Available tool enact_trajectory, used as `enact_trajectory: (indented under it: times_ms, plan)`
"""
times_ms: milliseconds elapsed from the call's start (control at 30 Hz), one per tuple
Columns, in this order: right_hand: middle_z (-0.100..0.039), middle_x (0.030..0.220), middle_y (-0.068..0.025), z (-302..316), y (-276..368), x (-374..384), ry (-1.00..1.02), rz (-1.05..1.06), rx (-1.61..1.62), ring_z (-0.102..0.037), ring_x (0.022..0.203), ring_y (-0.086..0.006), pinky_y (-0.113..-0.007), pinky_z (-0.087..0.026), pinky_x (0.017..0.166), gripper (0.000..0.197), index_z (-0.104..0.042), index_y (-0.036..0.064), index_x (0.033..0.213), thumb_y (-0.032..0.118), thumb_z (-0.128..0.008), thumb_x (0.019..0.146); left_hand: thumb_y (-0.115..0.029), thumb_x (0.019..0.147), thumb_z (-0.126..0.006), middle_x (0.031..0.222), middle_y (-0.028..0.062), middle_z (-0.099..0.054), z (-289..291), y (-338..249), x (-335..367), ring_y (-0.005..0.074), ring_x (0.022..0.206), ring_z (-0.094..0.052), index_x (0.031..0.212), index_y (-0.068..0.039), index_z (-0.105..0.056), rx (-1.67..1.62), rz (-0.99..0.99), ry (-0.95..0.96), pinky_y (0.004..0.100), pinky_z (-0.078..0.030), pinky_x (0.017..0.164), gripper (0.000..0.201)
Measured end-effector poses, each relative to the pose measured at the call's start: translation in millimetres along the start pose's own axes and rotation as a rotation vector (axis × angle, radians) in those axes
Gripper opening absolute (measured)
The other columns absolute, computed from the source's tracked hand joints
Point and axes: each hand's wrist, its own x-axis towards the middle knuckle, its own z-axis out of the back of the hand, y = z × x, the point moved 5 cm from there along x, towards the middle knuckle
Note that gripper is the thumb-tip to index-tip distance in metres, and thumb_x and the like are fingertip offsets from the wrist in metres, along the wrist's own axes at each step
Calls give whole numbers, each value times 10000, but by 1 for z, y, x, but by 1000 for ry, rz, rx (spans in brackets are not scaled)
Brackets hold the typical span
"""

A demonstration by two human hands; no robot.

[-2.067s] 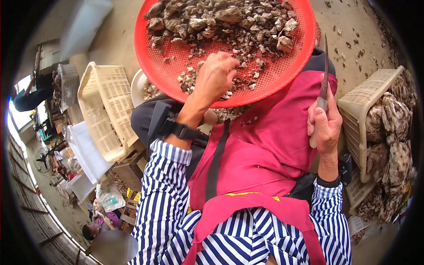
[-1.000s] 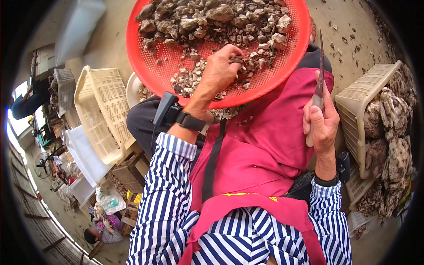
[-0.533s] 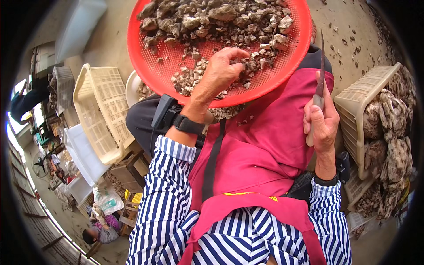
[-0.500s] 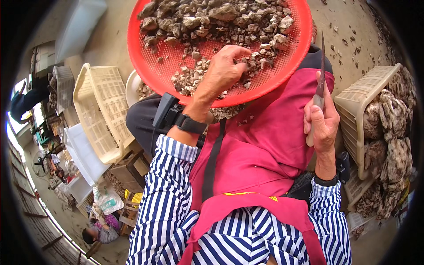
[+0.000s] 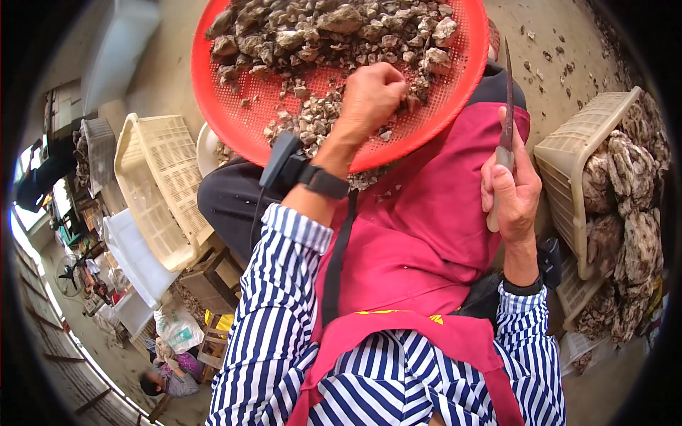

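Note:
My left hand [image 5: 373,101] is over a round red mesh basket [image 5: 284,145], fingers curled in among small, rough grey-brown chunks [image 5: 316,117]. Its fingertips are turned away, so whatever they pinch is hidden. Bigger lumps [image 5: 341,20] of the same kind are heaped along the basket's far side. My right hand [image 5: 517,195], raised at the right above my red apron [image 5: 412,241], is closed around the pale handle of a knife [image 5: 507,121]. The knife's narrow dark blade points up and away from me.
At the right a beige crate [image 5: 561,160] holds large, craggy brown pieces [image 5: 632,170]. An upright beige crate [image 5: 160,184] and a white bin [image 5: 135,248] stand to the left. Another person [image 5: 174,376] sits at the lower left. Crumbs [image 5: 550,71] litter the floor.
My left hand has moved slightly right and away from me in the basket, and its fingers have curled in tighter. The basket appears shifted a little left. My right hand still grips the knife.

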Motion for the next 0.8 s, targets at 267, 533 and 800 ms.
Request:
enact_trajectory:
  times_ms: [267,533,800]
  plan:
    - [-400,601,36,2,-3,0,24,35,-54,-351,444,-20,-152,-331,398,554,-258,36,1423,228,-448,939,-95,898,-558,945,170,-654,29,24,-26,215,825,-659,1051,35,-573,-1035,288,85,276,-549,684,201]
    - [-421,588,45,-4,-2,0,4,30,-29,-370,458,-19,-161,-339,435,544,-286,7,1409,113,-439,897,-95,862,-609,802,96,-631,28,14,-39,179,695,-630,995,21,-594,-1299,254,129,240,-509,590,177]
    - [-424,588,42,-5,1,0,1,-1,-43,-372,461,-22,-163,-332,428,551,-279,15,1413,123,-446,900,-112,788,-650,642,23,-565,6,19,-28,137,572,-557,857,-24,-627,-306,101,-3,272,-454,527,114]
